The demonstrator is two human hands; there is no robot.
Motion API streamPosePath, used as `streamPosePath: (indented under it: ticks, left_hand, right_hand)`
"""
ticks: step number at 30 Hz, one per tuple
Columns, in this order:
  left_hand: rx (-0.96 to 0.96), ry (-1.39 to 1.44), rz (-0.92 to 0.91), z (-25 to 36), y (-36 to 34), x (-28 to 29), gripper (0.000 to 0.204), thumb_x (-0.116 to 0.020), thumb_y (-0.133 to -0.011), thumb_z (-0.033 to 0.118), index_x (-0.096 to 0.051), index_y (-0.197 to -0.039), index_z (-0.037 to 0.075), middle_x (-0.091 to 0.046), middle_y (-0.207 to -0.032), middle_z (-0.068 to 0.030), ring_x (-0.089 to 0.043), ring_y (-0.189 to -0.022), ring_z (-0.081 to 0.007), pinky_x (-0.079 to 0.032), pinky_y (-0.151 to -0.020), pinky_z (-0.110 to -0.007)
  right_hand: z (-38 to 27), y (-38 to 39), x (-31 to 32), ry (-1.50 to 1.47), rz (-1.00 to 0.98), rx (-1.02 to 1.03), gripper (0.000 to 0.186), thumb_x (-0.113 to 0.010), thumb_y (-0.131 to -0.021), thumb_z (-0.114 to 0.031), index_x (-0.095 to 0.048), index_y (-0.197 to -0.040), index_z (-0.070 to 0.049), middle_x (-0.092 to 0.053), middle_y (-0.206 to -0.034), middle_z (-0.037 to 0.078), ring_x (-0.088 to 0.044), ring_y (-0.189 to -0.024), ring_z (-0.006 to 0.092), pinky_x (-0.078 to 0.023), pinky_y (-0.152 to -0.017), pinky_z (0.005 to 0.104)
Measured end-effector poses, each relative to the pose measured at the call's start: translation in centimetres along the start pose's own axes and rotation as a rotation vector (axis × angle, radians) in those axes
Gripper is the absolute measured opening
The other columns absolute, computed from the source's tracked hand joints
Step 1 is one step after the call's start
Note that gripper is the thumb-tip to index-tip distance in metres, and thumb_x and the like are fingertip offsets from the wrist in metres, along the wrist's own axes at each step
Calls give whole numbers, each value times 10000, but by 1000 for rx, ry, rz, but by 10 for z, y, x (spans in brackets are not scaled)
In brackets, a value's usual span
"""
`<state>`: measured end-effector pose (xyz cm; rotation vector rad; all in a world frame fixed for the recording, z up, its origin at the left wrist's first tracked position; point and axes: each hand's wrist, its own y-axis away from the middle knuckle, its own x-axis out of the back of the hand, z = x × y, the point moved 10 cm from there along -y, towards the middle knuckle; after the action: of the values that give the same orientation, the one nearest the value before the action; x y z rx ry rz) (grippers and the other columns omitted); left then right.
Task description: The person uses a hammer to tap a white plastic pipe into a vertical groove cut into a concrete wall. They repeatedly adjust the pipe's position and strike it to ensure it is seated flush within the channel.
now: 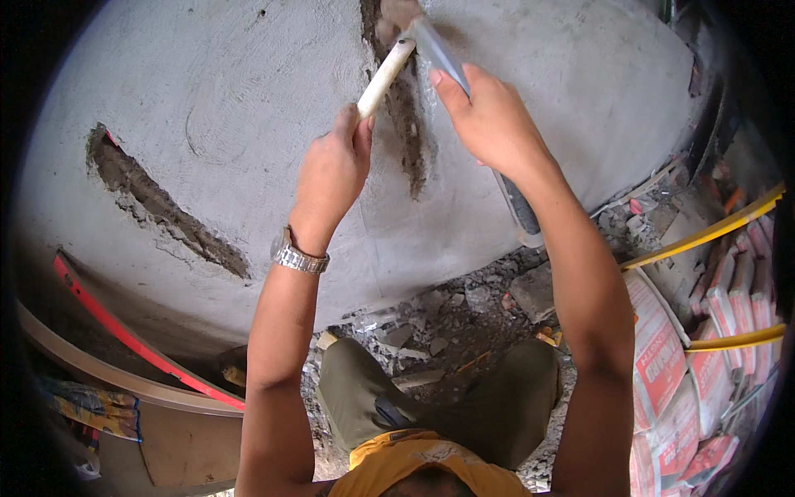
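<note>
My left hand [334, 170], with a metal watch on its wrist, is closed round the lower end of a white tube-like rod [386, 79]. The rod slants up toward a vertical groove [407, 132] cut in the grey plastered wall [281, 91]. My right hand [495, 124] is wrapped round a hammer-like tool [439, 54] with a bluish-grey shaft. Its dark lower end shows below my wrist. The tool's upper end, blurred, meets or overlaps the rod's tip at the groove; whether they touch I cannot tell.
A slanted groove [170, 203] scars the wall at left. Broken rubble [431, 323] lies along the wall's foot. Lower left is a red straightedge [132, 338]; at right stand yellow curved-looking bars [712, 228] and stacked red-and-white sacks [662, 364].
</note>
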<state>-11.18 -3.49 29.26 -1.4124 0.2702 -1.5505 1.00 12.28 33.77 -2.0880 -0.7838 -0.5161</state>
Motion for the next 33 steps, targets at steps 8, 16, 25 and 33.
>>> streamPosePath:
  ticks: [8, 16, 25, 33]
  left_hand:
    - [2, -11, -10, 2, 3, 0, 356, -591, -1057, 285, -641, -1250, -11, -652, -741, -273, -672, -685, -460, -502, -568, -483]
    - [-20, 27, -15, 1, 3, -6, 338, -591, -1056, 266, -624, -1252, -7, -648, -734, -278, -671, -682, -464, -505, -567, -506]
    - [-34, 45, -44, -3, 6, -9, 327, -586, -1058, 249, -611, -1250, -15, -659, -758, -278, -680, -686, -457, -505, -561, -501]
    - [-114, 56, -20, -1, -4, -5, 294, -547, -1063, 283, -602, -1162, 12, -664, -698, -260, -665, -646, -467, -508, -537, -550]
  right_hand:
    - [27, -4, -12, -50, -118, -239, 482, -495, -1069, -422, -606, -1069, 47, -684, -713, 215, -691, -633, 412, -559, -614, 506]
    - [3, 5, 10, -10, 297, -26, 500, -481, -1064, -416, -633, -1062, 60, -699, -734, 227, -715, -664, 398, -586, -652, 497]
    - [-6, -5, 8, -31, 332, 60, 507, -496, -1059, -465, -601, -985, 25, -611, -653, 110, -563, -430, 215, -486, -421, 346]
    - [-1, -11, 3, -24, 270, -3, 517, -517, -1050, -468, -594, -956, 34, -597, -627, 115, -530, -402, 201, -459, -406, 359]
